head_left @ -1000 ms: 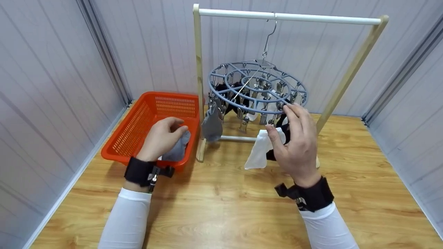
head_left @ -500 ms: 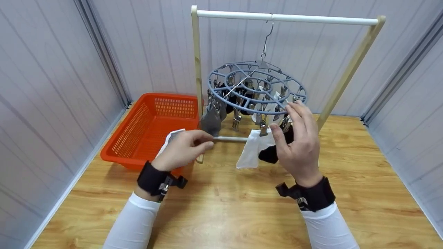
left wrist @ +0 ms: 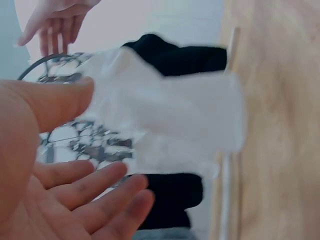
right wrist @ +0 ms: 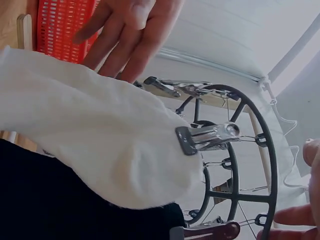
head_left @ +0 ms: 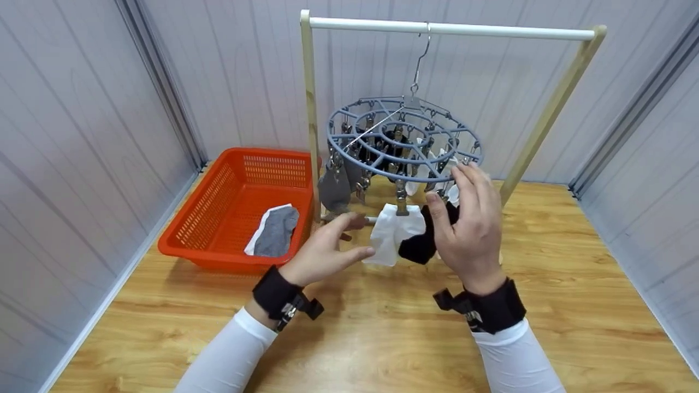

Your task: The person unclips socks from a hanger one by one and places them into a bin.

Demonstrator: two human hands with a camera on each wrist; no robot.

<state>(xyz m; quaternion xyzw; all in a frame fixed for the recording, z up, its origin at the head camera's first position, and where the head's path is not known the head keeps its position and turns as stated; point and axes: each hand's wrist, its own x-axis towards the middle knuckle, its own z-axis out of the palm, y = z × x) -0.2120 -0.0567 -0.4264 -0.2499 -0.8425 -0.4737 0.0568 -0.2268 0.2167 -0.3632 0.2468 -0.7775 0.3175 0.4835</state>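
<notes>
A white sock (head_left: 389, 234) hangs from a metal clip (right wrist: 207, 137) on the front rim of a round blue-grey clip hanger (right wrist: 274, 185). Right beside that sock is my left hand (head_left: 322, 254), thumb and fingers spread apart with nothing held; its thumb tip overlaps the sock's edge in the head view. My right hand (head_left: 471, 232) is raised at the hanger's right front, fingertips at the rim, fingers nearly straight. Behind the white sock hangs a black sock (head_left: 416, 246), partly covered by the right hand. A grey sock (head_left: 334, 188) is clipped at the hanger's left side.
An orange basket (head_left: 188, 224) stands at left with a grey and white sock (head_left: 277, 232) inside. The hanger hooks over the white bar (head_left: 491, 30) of a wooden stand (head_left: 557, 114). More dark and white socks hang farther back. Panel walls enclose the wooden surface (head_left: 371, 338).
My left hand has moved from over the basket rightward to the white sock. The hanger has turned, shifting the white and black socks leftward at the front. My right hand stays nearly in place.
</notes>
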